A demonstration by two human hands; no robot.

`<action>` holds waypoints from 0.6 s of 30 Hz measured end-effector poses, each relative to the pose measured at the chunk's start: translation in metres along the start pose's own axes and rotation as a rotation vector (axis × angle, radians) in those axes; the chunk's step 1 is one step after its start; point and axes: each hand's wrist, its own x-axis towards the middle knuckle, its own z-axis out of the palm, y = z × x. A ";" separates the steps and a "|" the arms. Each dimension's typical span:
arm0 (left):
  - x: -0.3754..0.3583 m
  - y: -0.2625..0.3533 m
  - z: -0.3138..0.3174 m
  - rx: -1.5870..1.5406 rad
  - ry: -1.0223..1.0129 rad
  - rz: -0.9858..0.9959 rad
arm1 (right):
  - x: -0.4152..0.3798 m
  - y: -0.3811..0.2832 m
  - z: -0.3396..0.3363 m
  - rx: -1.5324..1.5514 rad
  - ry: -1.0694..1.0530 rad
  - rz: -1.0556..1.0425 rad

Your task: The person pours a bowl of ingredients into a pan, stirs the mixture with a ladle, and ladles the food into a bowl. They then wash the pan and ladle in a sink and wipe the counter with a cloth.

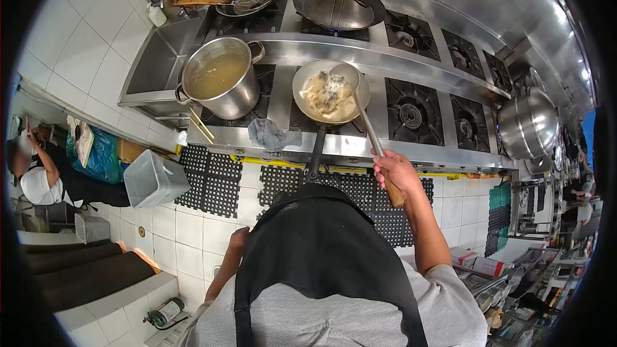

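Observation:
My right hand [396,172] is wrapped round the wooden handle of a long metal ladle [367,122]. The ladle's bowl dips into a light frying pan [299,92] on a front burner, among pale, creamy food with darker pieces [326,96]. The pan's black handle points toward my apron [321,238], and neither hand is on it. Low at my left side, beside the apron, hangs my left hand [239,240]; its fingers are mostly hidden. A crumpled grey cloth [273,135] lies on the stove's front edge, left of the pan handle.
A tall steel pot [225,99] of cloudy liquid stands left of the pan. Behind are a wide dark pan [339,9] and a skillet with strainers [249,0]. Steel bowls [530,122] stand at right. At far left is another person [42,180] near a grey bin [154,180].

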 end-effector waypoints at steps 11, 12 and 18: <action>-0.011 -0.061 0.015 0.043 0.119 0.360 | 0.050 0.018 0.000 -0.430 0.141 -0.198; -0.015 -0.058 0.013 0.059 0.122 0.357 | 0.052 0.018 0.009 -0.404 0.136 -0.183; -0.044 0.010 -0.013 0.222 0.166 0.423 | 0.048 0.039 0.024 0.170 -0.128 0.101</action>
